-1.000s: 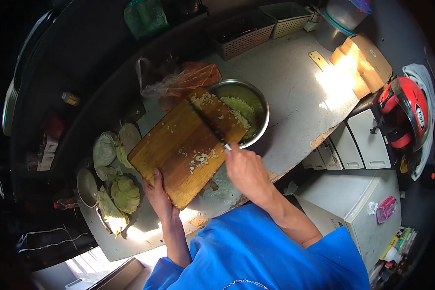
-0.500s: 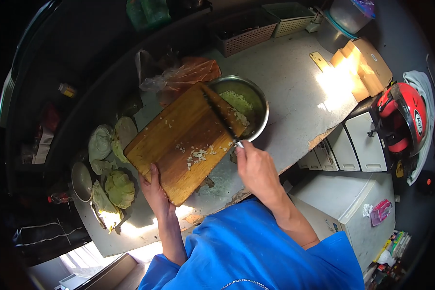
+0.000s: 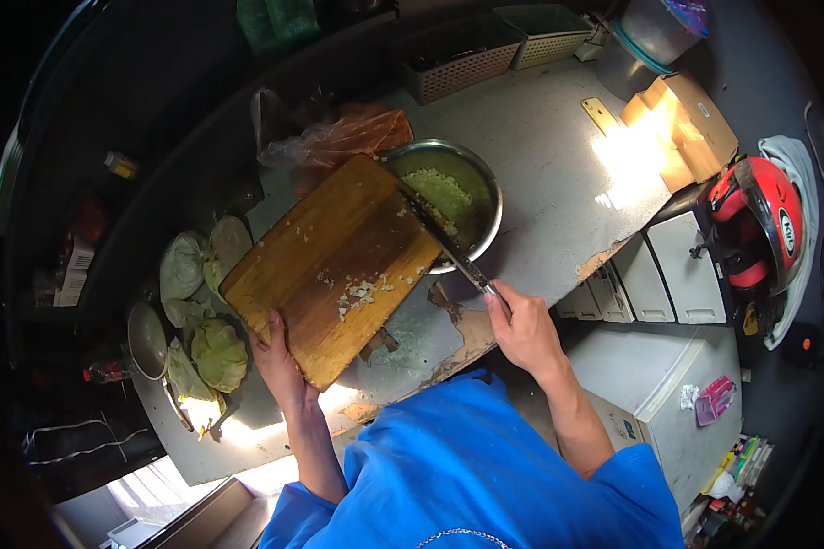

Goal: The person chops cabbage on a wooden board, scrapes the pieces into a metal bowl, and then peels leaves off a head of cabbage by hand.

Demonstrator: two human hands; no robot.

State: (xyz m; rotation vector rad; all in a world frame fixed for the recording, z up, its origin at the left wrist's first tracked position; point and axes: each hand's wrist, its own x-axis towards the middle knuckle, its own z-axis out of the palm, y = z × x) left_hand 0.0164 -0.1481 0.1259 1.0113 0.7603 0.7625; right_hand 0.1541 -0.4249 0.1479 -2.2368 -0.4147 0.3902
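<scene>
My left hand [image 3: 282, 361] grips the near-left corner of a wooden cutting board [image 3: 311, 247], thumb on top. The board is tilted, its far-right edge over the rim of a metal bowl [image 3: 496, 210]. Small pale chopped bits [image 3: 362, 295] lie on the board, mostly near its right edge. Inside the bowl is a heap of finely chopped pale green cabbage [image 3: 438, 194]. My right hand [image 3: 526, 334] is closed around the handle of a knife [image 3: 458, 256]. The dark blade lies along the board's right edge, its tip by the bowl's opening.
Cabbage leaves [image 3: 220, 355] and a pan [image 3: 148, 340] are at the table's left. Behind the board is a plastic bag [image 3: 339, 142]. Baskets [image 3: 467, 69] line the back; a phone [image 3: 601, 116] and cardboard box [image 3: 696, 128] sit at right. The table edge [image 3: 604, 259] is chipped.
My right hand has moved right and down with the knife, taking the blade from across the board's surface to its right edge. The board stays tilted at the bowl.
</scene>
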